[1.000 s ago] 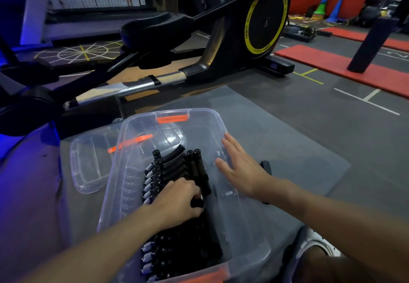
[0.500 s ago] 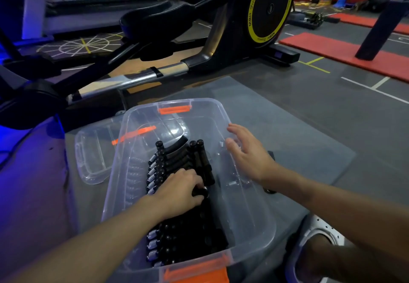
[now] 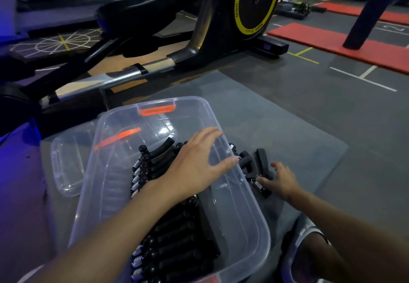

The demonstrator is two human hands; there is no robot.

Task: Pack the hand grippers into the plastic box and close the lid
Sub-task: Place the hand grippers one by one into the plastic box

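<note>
Packing well advanced, not finished. Most hand grippers (image 3: 174, 247) lie stacked in a row inside the plastic box (image 3: 104, 172), handles side by side, springs toward its left wall; the row runs from the near end up past the middle. The right half of the box floor shows bare. A few loose grippers (image 3: 254, 163) sit outside on the grey mat (image 3: 276, 127), just beside the box's right wall. The lid (image 3: 66, 167) lies flat on the mat against the box's left side, so closing is not yet done.

Judged left to do: bring in the loose ones, fit the lid, press down the orange latches.

Left hand (image 3: 194, 167): forearm crosses over the stacked row, palm down, fingers straight and spread, reaching toward the right rim. Holds nothing. Whether the thumb touches the rim, cannot tell.

Right hand (image 3: 283, 181): outside the box, low on the mat, fingers at the spring end of a loose gripper. Touching it by the look; whether it has a grip on it, cannot tell.
</note>
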